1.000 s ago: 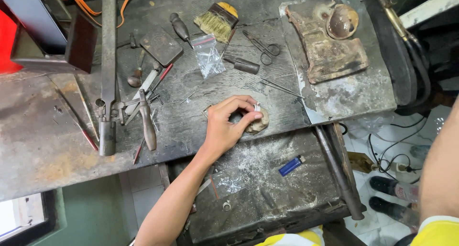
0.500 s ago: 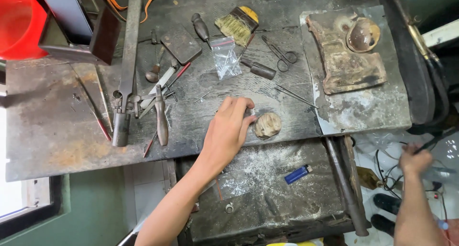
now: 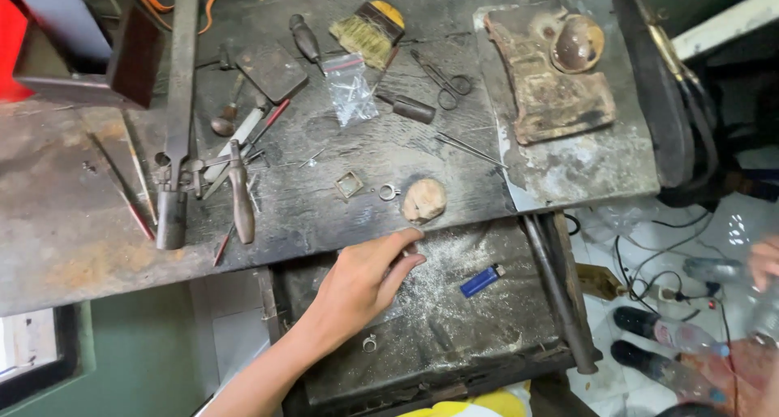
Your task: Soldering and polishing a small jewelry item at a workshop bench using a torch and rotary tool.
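Observation:
My left hand (image 3: 363,281) hovers over the open drawer (image 3: 454,336) below the bench, fingers stretched toward the bench's front edge and holding nothing. Just beyond the fingertips, on the dark workbench (image 3: 324,214), lie a tan lump (image 3: 424,199), a small metal ring (image 3: 389,192) and a small square metal frame (image 3: 349,184). Only a blurred part of my right hand (image 3: 763,260) shows at the far right edge, low over the floor beside a clear plastic bottle (image 3: 714,271); its grip is not visible.
A blue lighter (image 3: 481,281) and a small ring (image 3: 369,344) lie in the dusty drawer. On the bench are pliers (image 3: 241,194), a long metal bar (image 3: 178,109), a brush (image 3: 369,32), scissors (image 3: 446,80), a small plastic bag (image 3: 350,88) and a scorched block (image 3: 560,84). Bottles and cables litter the floor.
My left hand has drawn back from the tan lump on the bench to above the drawer, leaving the ring and square frame uncovered. My right hand has reached down toward the floor at right.

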